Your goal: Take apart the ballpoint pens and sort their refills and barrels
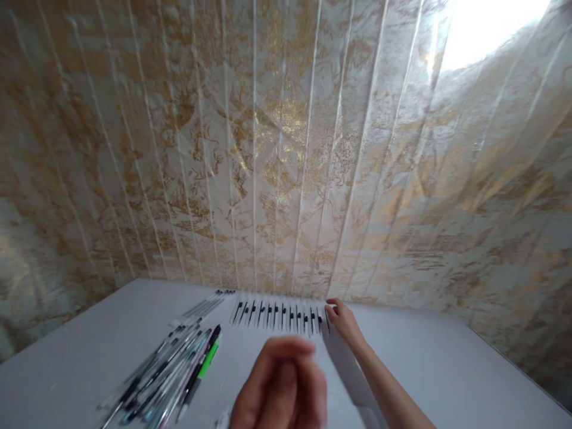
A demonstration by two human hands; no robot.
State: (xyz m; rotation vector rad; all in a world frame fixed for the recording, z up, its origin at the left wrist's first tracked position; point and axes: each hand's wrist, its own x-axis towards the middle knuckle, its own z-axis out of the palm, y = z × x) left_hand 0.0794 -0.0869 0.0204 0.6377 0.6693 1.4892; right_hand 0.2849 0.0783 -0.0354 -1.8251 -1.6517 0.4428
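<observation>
A row of slim clear pens with black parts (pixel 276 316) lies side by side near the far edge of the white table. My right hand (pixel 342 320) reaches to the right end of that row, thumb and forefinger closed at the upper end of the last pen (pixel 328 322). Close to the camera, my left hand (pixel 282 381) is raised with its fingers curled in. It looks blurred, and whatever may be inside it is hidden.
To the left lies a loose heap of pens (pixel 156 375), with a green and black pen (pixel 208 357) along its right side. Several thin pens (pixel 203 307) lie behind the heap. A shiny gold-patterned sheet (pixel 277 179) rises behind the table (pixel 429 357).
</observation>
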